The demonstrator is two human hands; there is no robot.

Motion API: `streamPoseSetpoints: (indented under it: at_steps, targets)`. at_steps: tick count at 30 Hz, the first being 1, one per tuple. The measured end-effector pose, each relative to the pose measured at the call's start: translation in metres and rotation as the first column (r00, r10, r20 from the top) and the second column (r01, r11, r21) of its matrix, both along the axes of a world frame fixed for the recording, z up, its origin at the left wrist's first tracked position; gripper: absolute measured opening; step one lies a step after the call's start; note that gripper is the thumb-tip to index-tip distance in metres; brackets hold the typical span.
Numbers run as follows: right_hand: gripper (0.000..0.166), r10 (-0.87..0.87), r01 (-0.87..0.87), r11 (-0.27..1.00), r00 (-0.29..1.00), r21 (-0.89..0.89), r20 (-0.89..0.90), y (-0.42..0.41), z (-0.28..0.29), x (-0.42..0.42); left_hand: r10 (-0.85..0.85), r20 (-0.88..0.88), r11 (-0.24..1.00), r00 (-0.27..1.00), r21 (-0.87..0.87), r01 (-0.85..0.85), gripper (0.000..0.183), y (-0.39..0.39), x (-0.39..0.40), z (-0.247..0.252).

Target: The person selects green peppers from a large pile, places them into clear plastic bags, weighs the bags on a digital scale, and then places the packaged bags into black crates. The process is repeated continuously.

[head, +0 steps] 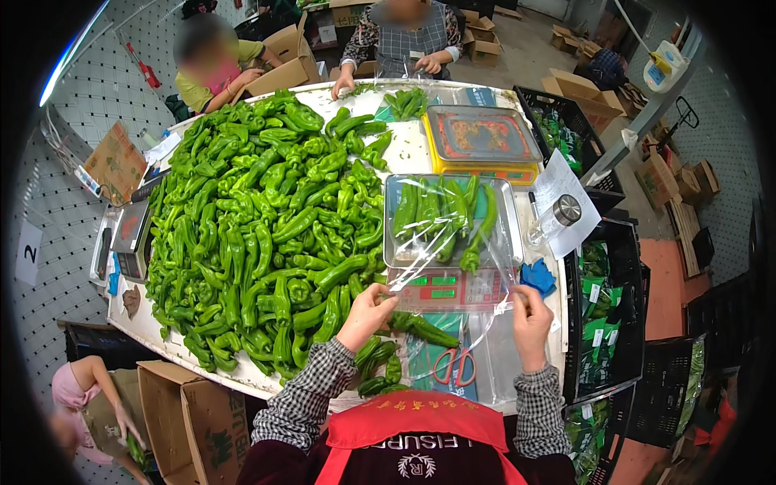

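Observation:
A clear plastic bag (445, 242) with several long green peppers (427, 206) in it lies on the steel tray (515, 242) of a digital scale (445, 291). My left hand (371, 314) pinches the bag's near left corner between thumb and fingertips. At the near right corner, my right hand (531, 324) grips the bag's edge. Between my hands and my body are red-handled scissors (454, 367), lying over flat clear bags (494, 351). One loose pepper (430, 330) rests just beyond the scissors. To the left spreads a big heap of green peppers (267, 230).
A second scale with a stained tray (488, 134) stands beyond the first. Right of the scales are a glass bottle (555, 219), paper (561, 188) and a crumpled blue glove (538, 277). Black crates (633, 303) with packed bags line the right edge. Several people work around the table.

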State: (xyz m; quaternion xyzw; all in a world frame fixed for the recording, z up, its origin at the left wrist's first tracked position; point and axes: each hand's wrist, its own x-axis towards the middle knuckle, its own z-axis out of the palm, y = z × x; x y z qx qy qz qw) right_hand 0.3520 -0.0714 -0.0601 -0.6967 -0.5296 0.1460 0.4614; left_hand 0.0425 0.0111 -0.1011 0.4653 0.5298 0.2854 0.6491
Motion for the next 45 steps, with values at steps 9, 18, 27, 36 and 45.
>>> streamPoseSetpoints:
  at_steps: [9, 18, 27, 36, 45]
  targets:
    - [0.010, 0.523, -0.525, 0.851, 0.849, -0.002, -0.078, 0.050, -0.017, -0.126, -0.007, 0.059, 1.000, 0.998, -0.014, 0.008, 0.014, -0.014, -0.009, -0.002]
    - [0.013, 0.620, -0.630, 0.769, 0.777, -0.109, -0.111, 0.069, -0.037, -0.157, -0.016, 0.159, 0.998, 0.987, -0.054, 0.025, 0.014, -0.019, -0.019, -0.010]
    - [0.016, 0.670, -0.668, 0.742, 0.739, -0.055, 0.071, 0.063, -0.023, -0.150, 0.081, 0.137, 0.995, 0.987, 0.049, -0.089, 0.020, 0.031, 0.010, -0.028]
    - [0.046, 0.840, -0.454, 0.464, 0.500, -0.761, 0.214, -0.097, -0.019, 0.027, 0.045, 0.253, 0.999, 0.967, 0.013, -0.050, 0.024, 0.030, -0.012, -0.004]
    - [0.027, 0.583, -0.049, 0.249, 0.805, -0.967, 0.110, -0.212, -0.013, 0.079, 0.008, 0.218, 1.000, 0.976, 0.012, -0.010, 0.029, 0.040, -0.023, -0.012]
